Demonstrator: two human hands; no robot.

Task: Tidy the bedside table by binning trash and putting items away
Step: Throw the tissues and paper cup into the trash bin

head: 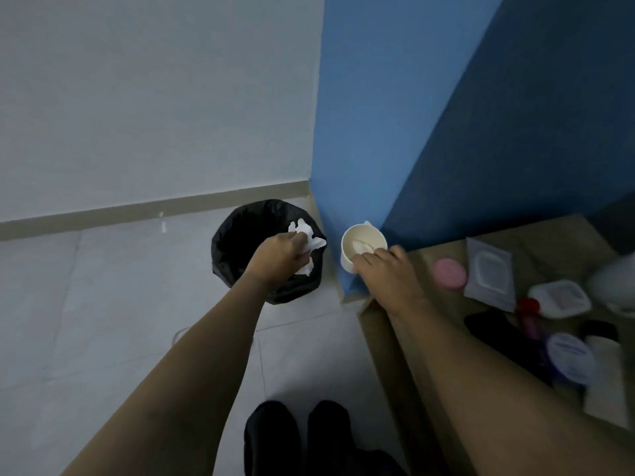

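1. Table [436, 259]: flat tan wood, cluttered with smooth plastic jars, a wipes packet and a round pink lid.
2. Bin [233, 249]: round, lined with crinkly black film, standing on the floor tiles.
3. Cup [357, 249]: smooth pale paper, clasped by the right hand [388, 273] off the table edge; with paper inside, it could tip out short of the bin.
4. Tissue [307, 238]: crumpled and light, pinched in the left hand [275, 259] over the bin; it may drift past the rim.

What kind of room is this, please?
Probably a bedroom corner at home. A low wooden bedside table carries toiletries such as a wipes pack and a cream jar, and a small lined bin stands on the tiled floor.
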